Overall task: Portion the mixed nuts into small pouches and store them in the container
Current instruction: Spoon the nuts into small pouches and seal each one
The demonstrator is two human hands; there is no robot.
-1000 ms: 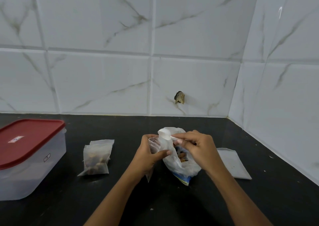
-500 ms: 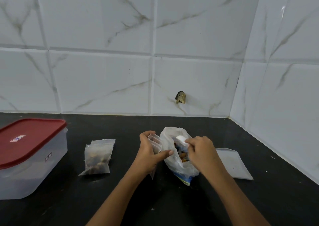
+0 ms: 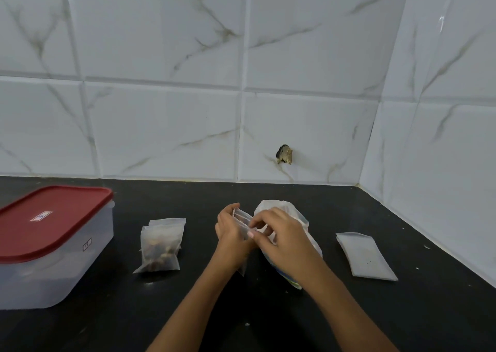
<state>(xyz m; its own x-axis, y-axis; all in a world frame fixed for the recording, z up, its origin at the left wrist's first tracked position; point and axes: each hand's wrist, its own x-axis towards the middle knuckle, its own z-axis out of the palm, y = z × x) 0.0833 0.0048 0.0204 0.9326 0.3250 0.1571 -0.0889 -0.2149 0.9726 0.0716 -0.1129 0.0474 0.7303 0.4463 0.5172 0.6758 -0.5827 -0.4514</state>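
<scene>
Changing just now: the white plastic scoop that was up over the bags a second ago, then down in the big bag, is out of sight. The right hand has come across to the mouth of the small clear plastic pouch.
Left hand: the left hand is wrapped round that pouch, holding it upright, touching the big bag's side.
Right hand: fingers are curled and pinching the pouch's top edge, as far as I can tell. No idea if the scoop is tucked in the palm.
Nuts: the crumpled clear plastic bag of mixed nuts stands right behind the right hand, mostly hidden by it.
What it means: my guess is scooping has paused and this pouch is getting opened wider or pressed shut. Can't see how full it is.
Done so far: a little pile of filled clear pouches lies left of the hands, between them and the box.
Storage: the clear rectangular plastic container sits far left with its red lid on, so storing looks not yet started.
Spares: a flat stack of empty clear pouches lies to the right, well apart from the hands.
Counter: the black counter is dark and smooth, with a few pale specks.
Room: it's a corner of white marble-veined wall tiles, with a chipped hole in one tile above the bag.
</scene>
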